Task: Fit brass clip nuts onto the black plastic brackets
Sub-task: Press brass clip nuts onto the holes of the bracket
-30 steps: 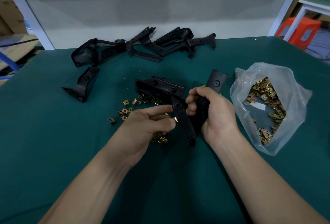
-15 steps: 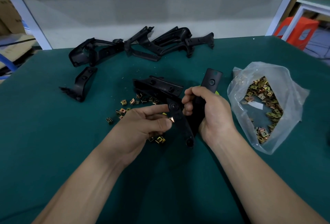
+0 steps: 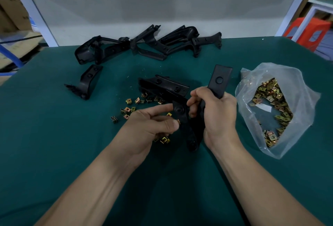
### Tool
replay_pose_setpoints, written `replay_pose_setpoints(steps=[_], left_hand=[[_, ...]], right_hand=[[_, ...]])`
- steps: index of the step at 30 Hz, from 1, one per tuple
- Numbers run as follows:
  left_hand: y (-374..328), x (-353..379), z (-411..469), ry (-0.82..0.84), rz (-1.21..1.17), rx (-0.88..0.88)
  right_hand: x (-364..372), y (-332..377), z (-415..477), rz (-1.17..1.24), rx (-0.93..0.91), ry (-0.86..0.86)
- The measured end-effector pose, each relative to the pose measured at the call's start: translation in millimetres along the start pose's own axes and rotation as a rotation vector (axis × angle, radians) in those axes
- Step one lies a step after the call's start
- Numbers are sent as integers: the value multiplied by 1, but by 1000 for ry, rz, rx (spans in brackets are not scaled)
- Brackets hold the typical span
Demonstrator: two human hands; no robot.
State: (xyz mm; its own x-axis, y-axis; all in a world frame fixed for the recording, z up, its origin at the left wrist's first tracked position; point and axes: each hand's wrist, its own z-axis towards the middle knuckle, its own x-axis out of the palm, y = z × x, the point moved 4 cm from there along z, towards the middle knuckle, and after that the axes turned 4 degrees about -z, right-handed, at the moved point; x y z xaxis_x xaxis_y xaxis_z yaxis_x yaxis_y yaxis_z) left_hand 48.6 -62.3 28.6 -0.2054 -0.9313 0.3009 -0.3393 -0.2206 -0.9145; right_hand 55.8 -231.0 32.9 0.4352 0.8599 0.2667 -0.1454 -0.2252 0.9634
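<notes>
Clip nut (image 3: 178,121): you've got one pinched in your L hand (image 3: 153,128), betw. the thumb tip and the fingers under it, w/ only a sliver of brass showing. It sits at the left edge of the held bracket (image 3: 219,81), touching it just below the round boss on the near arm. Can't tell if it's slid onto that edge or only pressed against it. Your L index finger lies straight, its tip by the boss.

Your R hand (image 3: 218,115) is wrapped round the held bracket's middle, fingers curled over the front, thumb hidden. The bracket is up off the green mat (image 3: 54,153). One flat arm w/ a round hole sticks up and away past your knuckles. The other arm runs down toward you, its lower end close over the mat.

Everything else, relative to the held bracket:
- Loose clip nuts (image 3: 129,107) are scattered on the mat to its left, w/ a couple more under your L hand, just beside its lower arm.
- Another bracket (image 3: 165,84) lies directly behind it, close to your R fingers.
- Single bracket (image 3: 88,81) sits well off to the left and back.
- Heap of brackets (image 3: 147,45) lies far behind, along the mat's back edge.
- Clear plastic bag (image 3: 297,88) lies just to the right, open, w/ lots of bagged nuts (image 3: 270,97) inside.
</notes>
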Motion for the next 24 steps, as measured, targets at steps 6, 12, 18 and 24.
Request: replay_pose_setpoints(steps=[6,12,18,24], left_hand=[[0,8,0,29,30,69],[-3,4,10,-61,5,114],[-22,-34,21,-393,719,375],[-9,-19,20,-253,1214,557]], right_hand=[[4,-8,-2,-53,-7,-21],[6,-11,3,76,110,-34],[-14,-11,14,324,284,-77],[-12,-12,15,300,294,-56]])
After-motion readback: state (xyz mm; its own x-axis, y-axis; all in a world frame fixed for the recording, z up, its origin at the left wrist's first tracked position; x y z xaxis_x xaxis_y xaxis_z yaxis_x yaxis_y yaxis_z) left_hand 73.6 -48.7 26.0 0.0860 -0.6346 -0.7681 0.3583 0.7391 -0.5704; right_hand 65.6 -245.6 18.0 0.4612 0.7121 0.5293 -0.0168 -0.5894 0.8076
